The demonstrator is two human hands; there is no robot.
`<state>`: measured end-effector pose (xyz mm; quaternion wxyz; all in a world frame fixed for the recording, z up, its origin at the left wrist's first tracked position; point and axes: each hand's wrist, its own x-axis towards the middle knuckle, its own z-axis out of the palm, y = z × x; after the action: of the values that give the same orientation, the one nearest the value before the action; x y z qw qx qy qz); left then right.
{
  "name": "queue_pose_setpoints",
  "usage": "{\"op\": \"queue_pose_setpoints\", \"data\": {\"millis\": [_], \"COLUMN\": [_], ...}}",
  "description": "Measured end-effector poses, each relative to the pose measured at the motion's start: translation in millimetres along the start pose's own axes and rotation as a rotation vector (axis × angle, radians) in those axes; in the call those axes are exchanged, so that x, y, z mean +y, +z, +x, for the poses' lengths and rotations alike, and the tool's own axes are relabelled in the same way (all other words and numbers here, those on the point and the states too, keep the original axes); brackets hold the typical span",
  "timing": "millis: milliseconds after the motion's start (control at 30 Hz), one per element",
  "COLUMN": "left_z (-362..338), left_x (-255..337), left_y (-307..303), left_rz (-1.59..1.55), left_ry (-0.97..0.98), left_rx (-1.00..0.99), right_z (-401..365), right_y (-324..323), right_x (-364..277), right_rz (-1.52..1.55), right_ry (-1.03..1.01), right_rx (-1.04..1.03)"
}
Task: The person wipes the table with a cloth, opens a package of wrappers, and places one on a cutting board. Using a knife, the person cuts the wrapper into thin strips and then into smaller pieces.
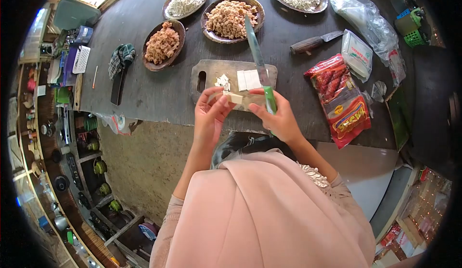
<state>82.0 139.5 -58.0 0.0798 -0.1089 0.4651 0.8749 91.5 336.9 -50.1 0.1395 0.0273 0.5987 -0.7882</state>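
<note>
My left hand (210, 116) pinches a thin, pale, tofu-like slice (235, 98) over the near edge of the wooden cutting board (269, 71). My right hand (279, 118) is closed around the green handle of a knife (256, 46), its blade pointing away from me and crossing the board's right side. On the board lie a pale block cut into slices (248, 80) and a small heap of thin cut strips (223, 81).
Beyond the board stand bowls of brown crumbly food (231, 20) and white shreds (187, 0). At right lie a red sausage packet (339, 99), a white packet (357, 55), a second knife (308, 45) and a plastic bag (365, 20). A cloth (122, 56) lies left.
</note>
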Motion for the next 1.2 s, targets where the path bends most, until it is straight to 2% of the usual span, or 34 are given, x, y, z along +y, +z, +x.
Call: {"op": "queue_pose_setpoints", "data": {"millis": [67, 267, 433, 500, 533, 600, 733, 867, 933, 967, 1033, 1133, 1200], "left_z": [-7, -10, -5, -4, -2, 5, 14, 25, 32, 36, 44, 55, 63], "left_x": [-4, -3, 9, 14, 16, 18, 31, 40, 47, 52, 57, 67, 66], "left_y": [-3, -9, -14, -17, -22, -31, -49, -71, -86, -92, -108, -120, -127], "left_rz": [-0.005, 0.016, -0.007, 0.397, 0.39, 0.407, 0.369, 0.43, 0.488, 0.533, 0.58, 0.545, 0.572], "left_ry": [0.008, 0.01, -0.031, 0.169, 0.166, 0.225, 0.175, 0.239, 0.274, 0.301, 0.349, 0.3, 0.32], "left_rx": [-0.07, -0.008, 0.02, -0.037, -0.044, -0.078, -0.122, -0.12, -0.114, -0.081, -0.05, -0.041, -0.092], "right_z": [6, 13, 13, 14, 15, 17, 20, 22, 15, 9, -5, -31, -34], "right_y": [8, 23, 40, 48, 52, 59, 72, 84, 88, 87, 83, 93, 100], "right_x": [0, 7, 5, 3, 3, 4, 4, 10, 17, 19, 26, 63, 62], "right_rz": [0.043, -0.024, -0.14, -0.208, -0.269, -0.319, -0.43, -0.482, -0.571, -0.575, -0.735, -0.83, -0.839], "right_ry": [-0.001, 0.055, -0.011, -0.064, -0.115, -0.111, -0.128, -0.119, -0.147, -0.142, 0.109, 0.11, 0.176], "right_rx": [0.006, 0.024, 0.108, 0.125, 0.135, 0.165, 0.217, 0.224, 0.329, 0.341, 0.156, 0.191, 0.231]}}
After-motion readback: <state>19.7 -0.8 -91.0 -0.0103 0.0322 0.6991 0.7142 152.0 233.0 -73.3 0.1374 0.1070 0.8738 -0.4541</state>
